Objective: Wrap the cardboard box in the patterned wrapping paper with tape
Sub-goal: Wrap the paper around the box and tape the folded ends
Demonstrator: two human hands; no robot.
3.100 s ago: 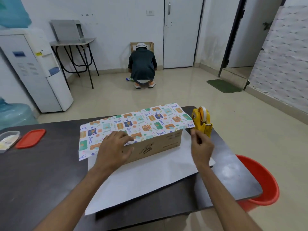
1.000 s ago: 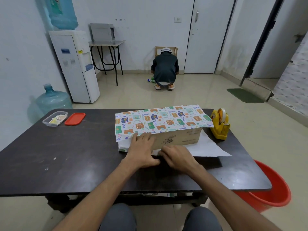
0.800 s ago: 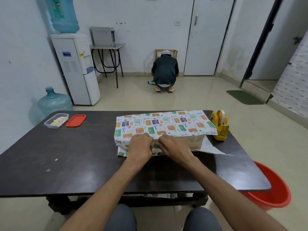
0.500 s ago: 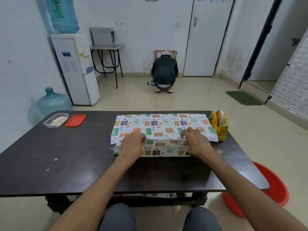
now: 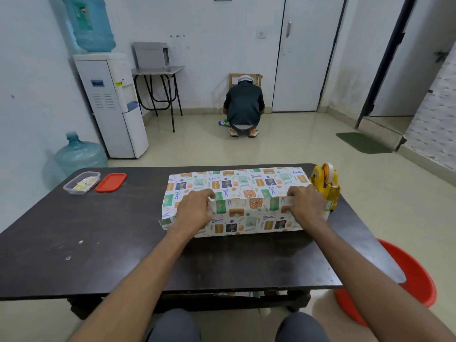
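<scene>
Beside the near right corner of the dark table (image 5: 98, 243), a red bucket (image 5: 407, 275) is seen on the floor. On the table's right half, the cardboard box is hidden under the patterned wrapping paper (image 5: 246, 215). The paper's near flap is pinched at the top front edge by the left hand (image 5: 195, 211) and the right hand (image 5: 307, 206), one toward each end. A yellow tape dispenser (image 5: 325, 188) is placed just beside the right end. A clear container (image 5: 82, 183) and a red lid (image 5: 111, 182) are set at the far left corner.

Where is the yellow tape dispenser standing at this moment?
In the head view, the yellow tape dispenser stands on the table near its far right corner, beside the right end of the patterned wrapping paper, beyond the right hand.
</scene>
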